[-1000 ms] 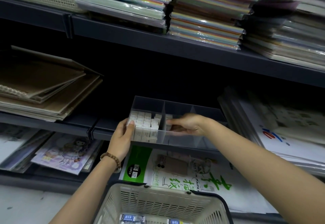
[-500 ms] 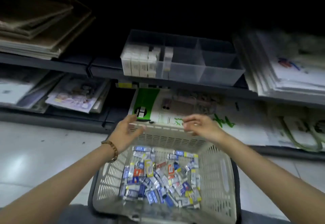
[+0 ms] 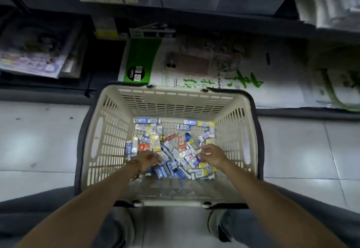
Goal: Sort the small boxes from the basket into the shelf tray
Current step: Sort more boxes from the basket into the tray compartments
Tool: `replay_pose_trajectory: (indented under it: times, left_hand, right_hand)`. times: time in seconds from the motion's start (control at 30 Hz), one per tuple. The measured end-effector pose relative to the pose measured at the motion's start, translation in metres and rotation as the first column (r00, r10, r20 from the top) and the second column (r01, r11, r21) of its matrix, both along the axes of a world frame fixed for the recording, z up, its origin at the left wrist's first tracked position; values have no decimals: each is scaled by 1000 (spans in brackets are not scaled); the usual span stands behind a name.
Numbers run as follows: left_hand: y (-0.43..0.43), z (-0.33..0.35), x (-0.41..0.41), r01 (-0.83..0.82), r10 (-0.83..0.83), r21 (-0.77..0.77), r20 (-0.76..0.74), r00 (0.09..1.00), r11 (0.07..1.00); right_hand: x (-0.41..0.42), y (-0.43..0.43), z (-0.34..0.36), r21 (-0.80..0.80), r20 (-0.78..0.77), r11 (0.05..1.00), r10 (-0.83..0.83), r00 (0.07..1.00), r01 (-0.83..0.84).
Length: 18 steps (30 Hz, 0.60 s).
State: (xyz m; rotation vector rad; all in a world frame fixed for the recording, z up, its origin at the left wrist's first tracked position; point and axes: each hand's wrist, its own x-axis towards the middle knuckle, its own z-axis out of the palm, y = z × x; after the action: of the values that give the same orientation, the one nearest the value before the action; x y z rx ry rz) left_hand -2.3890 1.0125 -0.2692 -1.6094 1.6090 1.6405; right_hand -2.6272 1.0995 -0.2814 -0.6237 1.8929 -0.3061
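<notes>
Shop aisle with a pale tiled floor [image 3: 39, 140] and dim shelving along the far side.

Small boxes [image 3: 171, 150]: a mixed heap of little card boxes in blue, white, yellow and orange. They lie loose and crosswise on the bottom of a cream slatted plastic basket [image 3: 175, 90], from its middle toward the near edge and the right wall. A few lie singly by the far wall. At a guess there are several dozen, so most of the sorting looks undone. The shelf tray is not in view, and what it already holds cannot be told.

Left hand [image 3: 149, 159]: down in the heap's near left part, fingers [image 3: 153, 155] curled onto the boxes. Blur hides whether they have hold of one. A wooden bead bracelet [image 3: 136, 167] sits on that wrist.

Right hand [image 3: 212, 155]: over the heap's right part, its fingers [image 3: 204, 150] bent, tips close together above a pale box. Whether they grip or only touch it cannot be told.

Step, as judged: gathering boxes for a carry to the tray.

The basket stands on the floor between knees in grey trousers [image 3: 120, 226], with dark handles [image 3: 257, 131] folded down along both sides.

Beyond the basket's far rim, the bottom shelf carries a green-and-white paper pack [image 3: 142, 58], with printed booklets [image 3: 33, 58] toward the shelf's left end. Above them runs a dark shelf edge [image 3: 214, 18] with pale stacked goods on it.
</notes>
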Motion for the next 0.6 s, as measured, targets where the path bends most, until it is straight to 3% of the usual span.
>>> replay_pose_trajectory:
  times: [0.17, 0.43, 0.6]
  left_hand:
    - [5, -24, -8, -123, 124, 79, -6, 992, 989]
    - [14, -47, -12, -127, 129, 37, -54, 990, 991]
    - [14, -56, -13, -171, 171, 6, -74, 982, 985]
  right_hand:
    - [13, -6, -21, -17, 81, 999, -33, 996, 34]
    - [41, -8, -42, -136, -103, 982, -148, 984, 133]
    - [47, -6, -44, -211, -37, 974, -94, 995, 84]
